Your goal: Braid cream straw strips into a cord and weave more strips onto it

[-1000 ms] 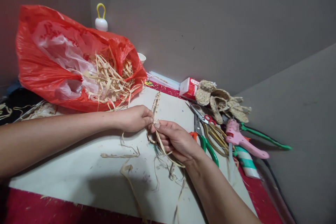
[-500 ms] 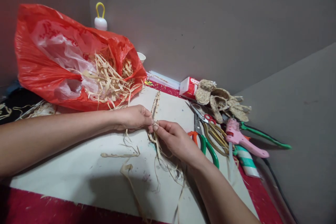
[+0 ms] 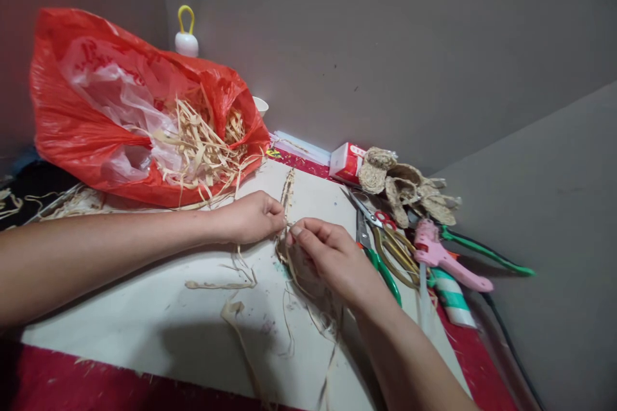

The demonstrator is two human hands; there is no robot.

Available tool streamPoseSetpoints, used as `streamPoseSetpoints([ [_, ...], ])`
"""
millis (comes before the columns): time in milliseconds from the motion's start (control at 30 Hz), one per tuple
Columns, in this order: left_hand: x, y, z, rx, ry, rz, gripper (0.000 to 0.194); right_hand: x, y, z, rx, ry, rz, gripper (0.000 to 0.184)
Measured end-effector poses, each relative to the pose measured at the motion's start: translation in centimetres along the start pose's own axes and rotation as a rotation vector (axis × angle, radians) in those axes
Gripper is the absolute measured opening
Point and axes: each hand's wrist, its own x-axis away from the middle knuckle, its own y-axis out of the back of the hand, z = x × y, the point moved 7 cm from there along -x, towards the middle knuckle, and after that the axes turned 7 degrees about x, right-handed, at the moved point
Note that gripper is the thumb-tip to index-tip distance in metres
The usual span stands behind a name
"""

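Observation:
A thin braided straw cord (image 3: 288, 189) lies on the white board (image 3: 193, 327), running away from me between my hands. My left hand (image 3: 258, 215) is closed, thumb and finger pinching a straw strand at the cord's left side. On the right, my right hand (image 3: 330, 247) pinches a strand as well, its fingertips a small gap from the left ones. The exact crossing of strands between the fingers is too small to make out. Below the hands, a lower loop of the cord (image 3: 282, 250) and loose straw strips (image 3: 236, 318) rest on the board.
A red plastic bag (image 3: 87, 148) full of straw strips stands at the left. To the right lie scissors (image 3: 385, 276), brass-coloured scissors (image 3: 398, 253), a pink glue gun (image 3: 441, 253), green-handled pliers (image 3: 486, 250) and woven straw pieces (image 3: 405, 183). A grey wall (image 3: 385, 45) rises behind.
My right hand has drawn slightly right, opening a small gap between the fingertips. The left hand has stayed almost in place, still pinching.

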Motion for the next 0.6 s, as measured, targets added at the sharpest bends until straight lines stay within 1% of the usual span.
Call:
streamPoseSetpoints([
  [67,0.1,-0.4,0.1,0.151,0.039,0.024,0.021,0.3,-0.8,0.4,0.039,0.03,-0.015,0.027],
  [200,0.4,-0.6,0.6,0.379,0.156,0.019,0.025,0.9,-1.7,1.0,0.332,0.137,-0.117,0.028],
  [333,0.7,-1.1,0.7,0.565,0.2,0.053,0.03,1.3,-1.8,1.0,0.632,0.115,-0.196,0.026],
  [400,0.7,-1.1,0.6,0.585,0.196,0.042,0.03,1.3,-1.8,1.1,0.77,0.096,-0.215,0.027],
  [467,0.8,-1.0,0.5,0.565,0.182,0.019,0.025,1.4,-2.0,1.3,0.872,0.101,-0.229,0.029],
  [533,0.9,-0.9,0.5,0.534,0.178,0.001,0.018,1.4,-2.4,1.5,0.917,0.12,-0.222,0.027],
  [600,1.0,-0.9,0.5,0.527,0.19,-0.008,0.015,1.7,-3.2,1.7,0.914,0.153,-0.169,0.024],
])
